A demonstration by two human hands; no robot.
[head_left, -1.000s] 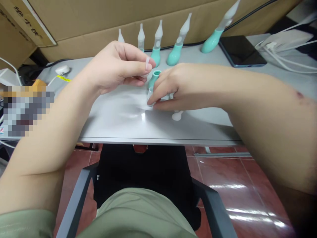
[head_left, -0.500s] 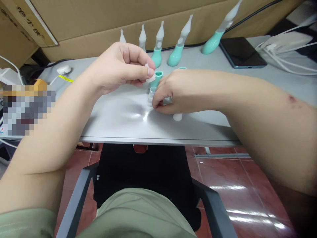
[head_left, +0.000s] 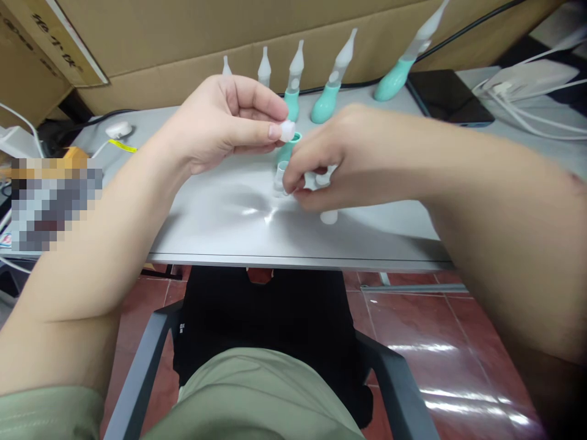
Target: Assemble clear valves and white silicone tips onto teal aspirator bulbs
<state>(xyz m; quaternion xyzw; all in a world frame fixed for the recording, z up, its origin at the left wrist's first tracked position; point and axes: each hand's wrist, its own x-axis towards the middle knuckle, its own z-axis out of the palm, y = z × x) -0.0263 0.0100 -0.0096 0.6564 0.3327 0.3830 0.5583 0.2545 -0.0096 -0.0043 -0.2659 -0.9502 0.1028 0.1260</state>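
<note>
My left hand (head_left: 238, 122) pinches a small white, translucent plastic piece (head_left: 287, 131) between thumb and fingers above the table. My right hand (head_left: 334, 162) is closed, fingers curled, just beside a small clear plastic tube (head_left: 280, 176) that stands on the table. Whether its fingertips hold anything is hidden. Behind the fingers an open-topped turquoise bulb (head_left: 288, 151) is partly visible. A white piece (head_left: 322, 178) shows through the gap in my right hand. Another small white piece (head_left: 329, 217) stands below that hand.
Several turquoise bulbs with white pointed nozzles, including one bulb (head_left: 325, 102), stand along the cardboard wall (head_left: 174, 46). A dark phone (head_left: 447, 95) and white cables (head_left: 527, 113) lie at the right. A white plug-like item (head_left: 118, 129) sits at the left. The table edge (head_left: 293, 261) is in front.
The white piece in my left hand has turned and now sits further out at the fingertips. My right hand and wrist have risen slightly, with the fingertips still near the clear tube.
</note>
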